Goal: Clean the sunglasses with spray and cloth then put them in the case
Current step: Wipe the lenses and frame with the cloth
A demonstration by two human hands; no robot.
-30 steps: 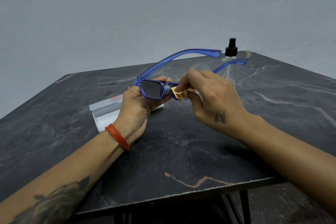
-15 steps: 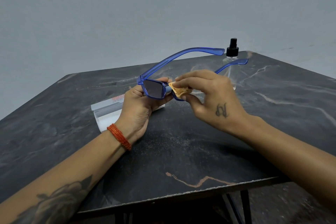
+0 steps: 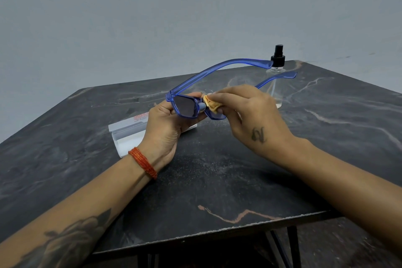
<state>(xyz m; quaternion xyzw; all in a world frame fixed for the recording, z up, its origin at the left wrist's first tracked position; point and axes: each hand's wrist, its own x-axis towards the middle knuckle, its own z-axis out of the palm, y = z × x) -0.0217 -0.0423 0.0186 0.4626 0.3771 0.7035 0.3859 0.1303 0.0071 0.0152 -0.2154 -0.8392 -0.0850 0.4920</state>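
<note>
While my left hand (image 3: 165,122) grips the sunglasses (image 3: 185,106), my right hand (image 3: 250,115) pinches the cloth (image 3: 212,105) on a lens, wiping; next, the case (image 3: 128,135) at nine o'clock.

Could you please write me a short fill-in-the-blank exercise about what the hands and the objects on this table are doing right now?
1. The left hand holds the blue sunglasses by the frame around one ____.
2. The right hand presses a small ____-coloured cloth against the other lens.
3. The spray bottle stands upright on the table, topped by a ____ nozzle.
4. The white case lies behind the ____ hand.

Missing words: lens; yellow; black; left
</note>
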